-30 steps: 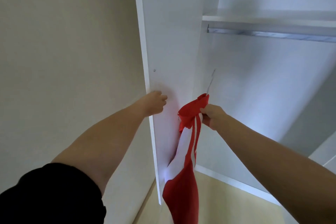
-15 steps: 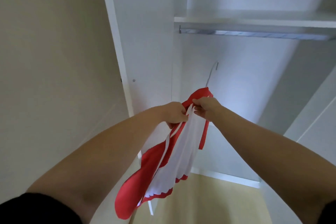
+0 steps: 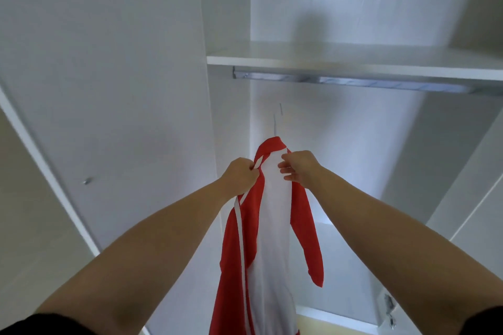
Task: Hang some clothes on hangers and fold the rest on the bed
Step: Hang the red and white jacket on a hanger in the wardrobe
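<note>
A red and white garment hangs on a hanger whose thin metal hook sticks up above its red collar. I hold it up inside an open white wardrobe, below the silver hanging rail. My left hand grips the garment's left shoulder at a white stripe. My right hand pinches the white fabric at the right shoulder, some fingers straight. The hook is below the rail and apart from it.
A white shelf runs just above the rail. The wardrobe's left side panel and an open door edge stand at left. At right is another white panel. The floor edge shows at bottom.
My left hand left the wardrobe panel and took hold of the garment's left shoulder. The garment now hangs straight between both hands, further inside the wardrobe and nearer the rail.
</note>
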`<state>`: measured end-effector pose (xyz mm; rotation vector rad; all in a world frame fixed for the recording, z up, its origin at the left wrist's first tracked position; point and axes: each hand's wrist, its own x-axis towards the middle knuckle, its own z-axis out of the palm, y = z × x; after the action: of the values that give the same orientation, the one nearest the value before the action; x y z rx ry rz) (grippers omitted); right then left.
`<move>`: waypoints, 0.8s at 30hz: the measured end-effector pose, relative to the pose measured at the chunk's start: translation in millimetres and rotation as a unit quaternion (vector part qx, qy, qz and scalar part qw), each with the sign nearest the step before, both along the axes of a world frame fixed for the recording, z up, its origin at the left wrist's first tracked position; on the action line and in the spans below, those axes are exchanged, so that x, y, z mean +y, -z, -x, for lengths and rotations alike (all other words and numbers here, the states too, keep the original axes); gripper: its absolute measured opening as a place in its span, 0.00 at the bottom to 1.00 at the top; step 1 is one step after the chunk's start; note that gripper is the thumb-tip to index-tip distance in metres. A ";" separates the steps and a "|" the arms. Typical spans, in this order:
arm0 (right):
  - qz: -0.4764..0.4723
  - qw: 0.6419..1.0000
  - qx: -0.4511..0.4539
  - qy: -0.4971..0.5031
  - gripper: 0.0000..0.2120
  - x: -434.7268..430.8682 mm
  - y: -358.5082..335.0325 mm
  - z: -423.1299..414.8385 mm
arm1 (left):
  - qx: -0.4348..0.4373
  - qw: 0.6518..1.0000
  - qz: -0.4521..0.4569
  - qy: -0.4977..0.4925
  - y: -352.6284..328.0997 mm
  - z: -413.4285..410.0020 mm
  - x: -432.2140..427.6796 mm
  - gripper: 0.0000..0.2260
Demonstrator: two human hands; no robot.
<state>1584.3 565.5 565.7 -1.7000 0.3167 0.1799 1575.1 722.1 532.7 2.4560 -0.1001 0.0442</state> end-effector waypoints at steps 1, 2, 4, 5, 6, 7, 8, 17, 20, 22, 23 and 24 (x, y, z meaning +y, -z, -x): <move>0.002 1.000 0.003 -0.003 0.10 -5.2 -0.6 -9.0 | -0.006 1.000 0.004 -0.010 -1.8 -9.6 -5.1 0.14; 0.003 1.000 0.006 -0.006 0.11 -9.7 -1.4 -17.3 | -0.014 1.000 0.008 -0.021 -3.8 -18.9 -9.7 0.14; 0.005 1.000 0.006 -0.013 0.11 -16.7 -3.6 -33.3 | -0.028 0.999 0.015 -0.044 -9.3 -35.4 -16.6 0.13; 0.005 1.000 0.004 -0.015 0.11 -19.4 -4.4 -41.3 | -0.032 0.998 0.022 -0.057 -13.0 -43.0 -19.1 0.12; 0.005 1.000 0.004 -0.015 0.11 -21.3 -4.6 -48.9 | -0.034 0.997 0.032 -0.069 -16.3 -50.7 -21.2 0.12; 0.006 1.000 0.005 -0.014 0.12 -22.8 -4.3 -55.8 | -0.038 0.995 0.042 -0.078 -19.4 -58.5 -22.9 0.11; 0.007 1.000 0.009 -0.015 0.12 -23.8 -4.3 -62.9 | -0.043 0.994 0.050 -0.086 -22.9 -67.0 -24.1 0.12; 0.033 0.998 -0.040 0.021 0.06 -15.0 -1.9 -146.0 | -0.067 0.990 0.080 -0.095 -43.2 -170.8 -14.9 0.16; 0.036 0.998 -0.045 0.027 0.09 -6.6 4.3 -170.7 | -0.074 0.990 0.062 -0.107 -34.2 -204.5 -10.3 0.16; 0.034 0.998 -0.045 0.030 0.08 -0.9 8.0 -184.7 | -0.071 0.989 0.057 -0.116 -28.3 -224.1 -7.2 0.15; 0.032 0.998 -0.046 0.031 0.07 1.8 9.5 -191.0 | -0.068 0.989 0.056 -0.118 -25.9 -232.4 -5.8 0.14; 0.029 0.998 -0.046 0.033 0.07 4.6 10.7 -196.4 | -0.066 0.989 0.055 -0.117 -24.2 -239.7 -3.8 0.14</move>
<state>1780.7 570.1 554.9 -1.7466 0.3123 0.0443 1814.8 718.3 557.0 2.3419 0.1316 0.3063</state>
